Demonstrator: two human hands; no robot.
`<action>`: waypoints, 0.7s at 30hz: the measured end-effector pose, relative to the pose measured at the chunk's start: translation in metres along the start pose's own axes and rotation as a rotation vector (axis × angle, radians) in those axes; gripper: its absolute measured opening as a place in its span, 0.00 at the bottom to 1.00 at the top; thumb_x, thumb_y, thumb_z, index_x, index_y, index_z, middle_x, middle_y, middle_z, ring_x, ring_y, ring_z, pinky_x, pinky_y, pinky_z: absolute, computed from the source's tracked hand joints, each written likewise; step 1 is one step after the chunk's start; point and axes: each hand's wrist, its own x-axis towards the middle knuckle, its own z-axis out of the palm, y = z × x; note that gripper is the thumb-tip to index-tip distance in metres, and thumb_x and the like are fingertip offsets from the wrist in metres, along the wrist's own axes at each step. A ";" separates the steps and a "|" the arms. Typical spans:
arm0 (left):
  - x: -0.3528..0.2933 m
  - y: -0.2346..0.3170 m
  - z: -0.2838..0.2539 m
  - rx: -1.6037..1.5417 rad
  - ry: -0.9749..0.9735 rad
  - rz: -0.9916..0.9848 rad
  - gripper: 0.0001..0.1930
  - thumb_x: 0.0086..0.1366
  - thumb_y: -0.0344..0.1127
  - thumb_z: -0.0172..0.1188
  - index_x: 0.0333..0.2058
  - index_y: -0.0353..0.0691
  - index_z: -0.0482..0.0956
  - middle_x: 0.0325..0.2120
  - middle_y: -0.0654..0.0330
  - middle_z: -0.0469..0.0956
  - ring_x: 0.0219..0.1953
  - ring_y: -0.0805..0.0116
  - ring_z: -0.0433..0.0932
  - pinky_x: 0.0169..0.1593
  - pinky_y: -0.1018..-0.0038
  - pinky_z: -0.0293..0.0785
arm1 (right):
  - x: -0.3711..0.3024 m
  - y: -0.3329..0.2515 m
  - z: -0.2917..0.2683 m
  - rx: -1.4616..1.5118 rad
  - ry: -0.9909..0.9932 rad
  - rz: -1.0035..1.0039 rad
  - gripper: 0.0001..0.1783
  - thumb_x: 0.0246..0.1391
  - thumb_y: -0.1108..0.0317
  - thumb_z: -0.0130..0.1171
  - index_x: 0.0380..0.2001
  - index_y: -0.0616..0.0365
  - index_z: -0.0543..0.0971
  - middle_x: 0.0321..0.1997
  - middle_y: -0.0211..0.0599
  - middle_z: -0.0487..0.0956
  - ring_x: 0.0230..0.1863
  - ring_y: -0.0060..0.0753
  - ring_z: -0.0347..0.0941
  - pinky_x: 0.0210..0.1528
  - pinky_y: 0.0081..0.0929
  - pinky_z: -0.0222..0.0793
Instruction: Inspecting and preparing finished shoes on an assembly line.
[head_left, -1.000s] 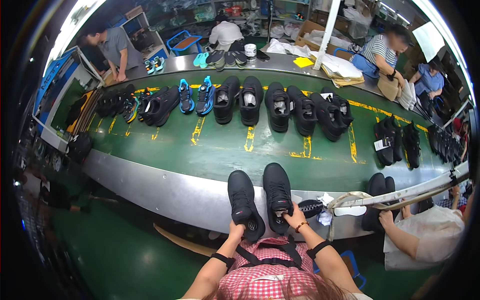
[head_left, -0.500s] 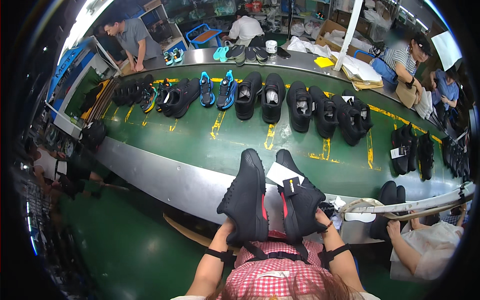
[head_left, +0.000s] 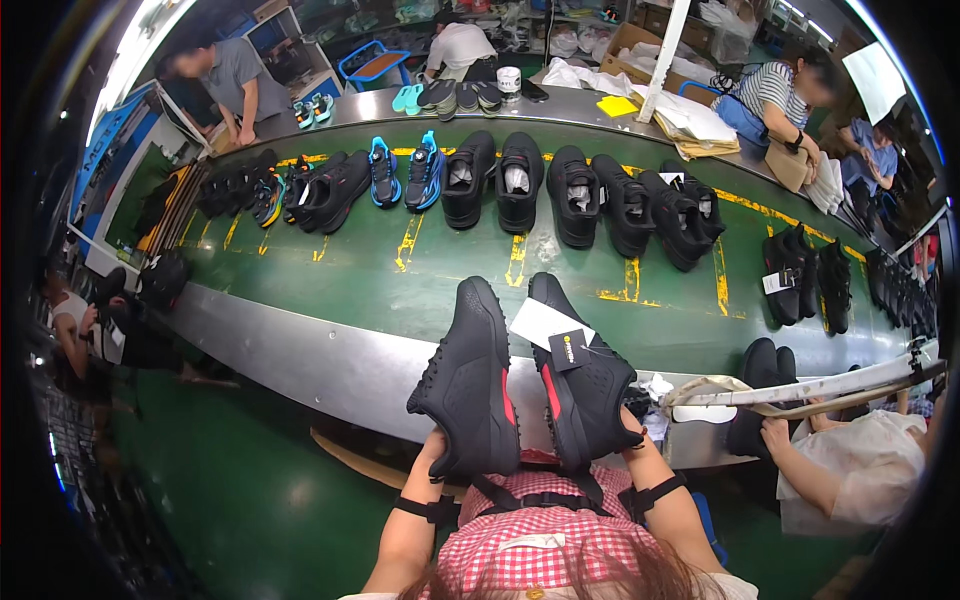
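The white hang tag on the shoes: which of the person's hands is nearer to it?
Right. The right hand grips the right shoe that carries the white hang tag; the left hand holds the left shoe beside it.

The left hand [head_left: 436, 447] is mostly hidden behind the heel of the left black shoe [head_left: 470, 385], and the right hand [head_left: 632, 447] behind the right black shoe [head_left: 585, 385]. The shoe soles face away. The print on the white hang tag [head_left: 545, 325] is too small to tell. The neighbour's arm [head_left: 810, 475] is cut off at the edge.
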 end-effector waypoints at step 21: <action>0.022 0.020 -0.034 0.604 0.223 0.915 0.40 0.30 0.22 0.49 0.51 0.33 0.51 0.43 0.52 0.60 0.48 0.57 0.61 0.55 0.70 0.54 | -0.032 -0.052 0.100 -1.331 0.183 -1.176 0.25 0.27 0.82 0.47 0.38 0.61 0.75 0.47 0.46 0.71 0.52 0.54 0.63 0.58 0.52 0.46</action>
